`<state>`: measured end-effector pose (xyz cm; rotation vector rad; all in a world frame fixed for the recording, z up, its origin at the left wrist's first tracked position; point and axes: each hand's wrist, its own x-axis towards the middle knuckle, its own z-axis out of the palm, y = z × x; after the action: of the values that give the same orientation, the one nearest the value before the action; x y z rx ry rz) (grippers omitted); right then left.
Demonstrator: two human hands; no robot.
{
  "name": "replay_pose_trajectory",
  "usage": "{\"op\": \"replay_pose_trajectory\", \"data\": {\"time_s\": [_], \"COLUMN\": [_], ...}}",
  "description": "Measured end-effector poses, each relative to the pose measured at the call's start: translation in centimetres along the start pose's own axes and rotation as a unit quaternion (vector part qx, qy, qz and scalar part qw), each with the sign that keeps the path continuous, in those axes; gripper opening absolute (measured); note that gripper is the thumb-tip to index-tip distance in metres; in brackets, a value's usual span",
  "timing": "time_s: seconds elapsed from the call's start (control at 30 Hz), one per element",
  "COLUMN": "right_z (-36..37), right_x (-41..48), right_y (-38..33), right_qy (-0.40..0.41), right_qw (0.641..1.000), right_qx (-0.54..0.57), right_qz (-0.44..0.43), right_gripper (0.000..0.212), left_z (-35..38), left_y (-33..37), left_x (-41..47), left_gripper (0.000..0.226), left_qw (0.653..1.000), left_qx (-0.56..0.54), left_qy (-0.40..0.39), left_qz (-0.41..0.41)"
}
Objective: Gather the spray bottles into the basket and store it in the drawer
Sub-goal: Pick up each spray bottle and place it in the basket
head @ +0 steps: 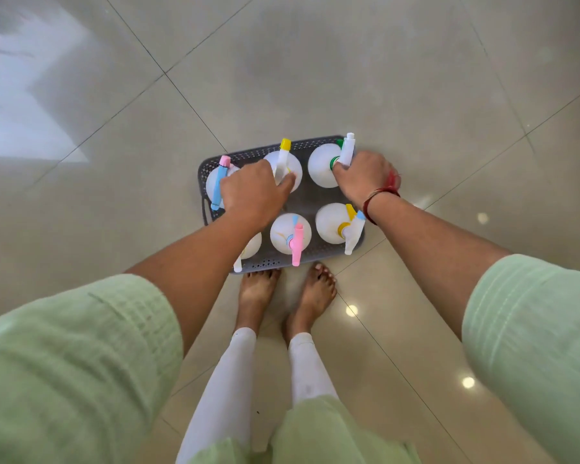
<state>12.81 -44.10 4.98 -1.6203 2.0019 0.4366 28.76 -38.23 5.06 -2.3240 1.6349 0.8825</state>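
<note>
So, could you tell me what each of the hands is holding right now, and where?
The right hand grips the green-collared spray bottle at its neck. The left hand closes on the yellow-nozzled bottle near its neck; both stand in the basket.

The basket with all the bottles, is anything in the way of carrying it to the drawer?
No drawer shows in this view, so the path cannot be judged. The gray basket sits on bare tiled floor, with only the person's feet beside its near edge. Both hands, left and right, are on the bottles.

Count: 6 spray bottles (290,236), 1 basket (315,144), 2 hands (253,192), 2 bare feet (310,296).
</note>
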Motion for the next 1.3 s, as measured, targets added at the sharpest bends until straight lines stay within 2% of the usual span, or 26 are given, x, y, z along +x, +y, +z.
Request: {"op": "replay_pose_trajectory", "data": {"time_s": [0.1,0.37,0.53,0.6,0.7,0.87,0.97,1.03,1.17,1.3], "right_z": [0.2,0.4,-0.1,-0.4,-0.7,0.2,1.4,2.3,4.0,5.8], "right_x": [0.0,0.1,-0.3,-0.6,-0.8,-1.0,-0.8,-0.5,0.4,1.9], "right_y": [0.3,1.6,2.7,3.4,5.1,7.9,9.2,9.6,10.0,10.0], "right_qy": [0.009,-0.019,-0.015,0.006,0.021,0.012,-0.009,-0.030,-0.077,-0.123], "right_qw": [1.000,0.999,0.998,0.996,0.991,0.986,0.978,0.973,0.975,0.973], "right_qx": [-0.010,-0.010,0.053,0.079,0.116,0.150,0.192,0.218,0.197,0.181], "right_qz": [-0.017,-0.036,-0.001,0.027,0.058,0.078,0.080,0.076,0.066,0.073], "right_gripper": [0.038,0.048,0.065,0.069,0.075,0.069,0.061,0.054,0.054,0.059], "left_z": [0.5,0.9,0.5,0.0,-1.0,-1.1,-0.5,0.5,3.1,5.9], "left_y": [0.7,1.4,1.0,0.3,-1.7,-6.5,-8.8,-10.0,-11.4,-11.6], "left_x": [1.6,1.5,-0.4,-1.6,-3.8,-6.5,-6.8,-6.5,-4.9,-2.4], "left_gripper": [0.049,0.042,0.062,0.065,0.054,0.035,0.017,0.028,0.049,0.059], "left_qw": [0.999,0.998,0.996,0.996,0.994,0.979,0.962,0.954,0.931,0.909], "left_qx": [0.005,0.004,-0.032,-0.057,-0.104,-0.182,-0.238,-0.253,-0.267,-0.284], "left_qy": [-0.030,-0.067,-0.075,-0.060,-0.014,0.092,0.128,0.127,0.045,-0.035], "left_qz": [-0.044,-0.022,-0.035,-0.024,-0.010,0.009,-0.041,-0.094,-0.246,-0.303]}}
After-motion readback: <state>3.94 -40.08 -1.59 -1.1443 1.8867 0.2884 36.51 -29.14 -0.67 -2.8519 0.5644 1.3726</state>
